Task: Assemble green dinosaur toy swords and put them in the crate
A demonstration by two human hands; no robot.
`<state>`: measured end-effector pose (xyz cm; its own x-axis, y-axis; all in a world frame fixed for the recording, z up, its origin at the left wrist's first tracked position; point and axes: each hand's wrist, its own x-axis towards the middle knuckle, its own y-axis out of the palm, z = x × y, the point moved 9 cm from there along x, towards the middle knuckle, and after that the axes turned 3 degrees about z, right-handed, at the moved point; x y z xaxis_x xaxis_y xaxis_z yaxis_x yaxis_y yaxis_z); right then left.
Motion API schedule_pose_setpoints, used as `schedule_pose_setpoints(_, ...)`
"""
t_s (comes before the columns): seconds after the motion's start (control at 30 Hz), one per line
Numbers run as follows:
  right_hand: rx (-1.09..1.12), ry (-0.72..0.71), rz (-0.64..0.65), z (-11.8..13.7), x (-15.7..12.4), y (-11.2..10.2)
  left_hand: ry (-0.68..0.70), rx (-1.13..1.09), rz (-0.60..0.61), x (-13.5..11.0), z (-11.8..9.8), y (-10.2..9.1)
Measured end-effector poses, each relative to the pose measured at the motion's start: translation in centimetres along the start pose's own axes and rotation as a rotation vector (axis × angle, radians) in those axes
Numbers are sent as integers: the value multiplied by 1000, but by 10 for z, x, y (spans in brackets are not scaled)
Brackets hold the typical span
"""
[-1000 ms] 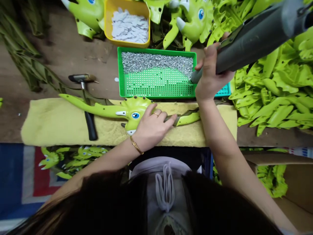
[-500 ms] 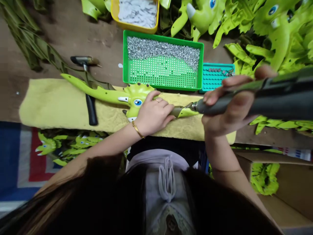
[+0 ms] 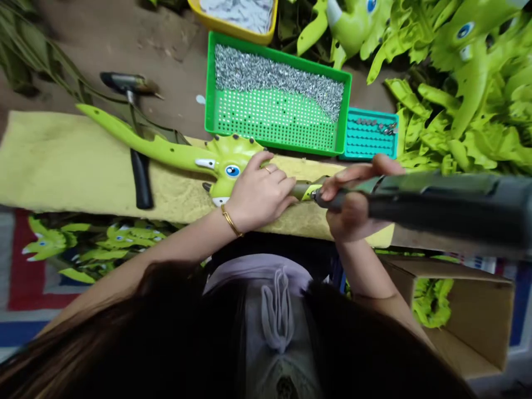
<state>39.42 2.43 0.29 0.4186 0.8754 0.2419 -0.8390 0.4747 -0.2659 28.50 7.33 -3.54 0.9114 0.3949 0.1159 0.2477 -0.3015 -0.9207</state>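
Note:
A lime-green plastic toy dinosaur piece (image 3: 230,160), with blue eye, white horn and long curved arm, lies on a yellow cloth pad (image 3: 62,166). My left hand (image 3: 264,191) is closed over its right part, pressing it to the pad. My right hand (image 3: 351,202) is wrapped round a dark power screwdriver (image 3: 436,205), held nearly level. The screwdriver's tip meets the green and olive end of the toy, just right of my left fingers. Any screw there is too small to make out.
A green perforated tray (image 3: 278,94) of silver screws stands behind the pad, beside a small teal tray (image 3: 369,133). A hammer (image 3: 141,172) lies left, under the toy's arm. Green parts (image 3: 469,111) pile up at right; a cardboard box (image 3: 474,321) stands below.
My right hand has moved left and slightly down with the screwdriver, its rear end swinging lower. My left hand keeps its hold on the toy. The view has shifted a little.

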Motion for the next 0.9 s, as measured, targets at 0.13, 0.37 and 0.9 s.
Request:
schedule_pose_setpoints(0.13,60,-65,-127,-10,56,-4,22,21,-24,0,0,-1)
schedule_pose_setpoints(0.37,153,-313,-668,-57,117,-17,57,36,-47,-2,-2,-5)
schedule_pose_setpoints(0.9,232,-354,-638,-41,107,-14,50,69,-39,-3,-4,-4)
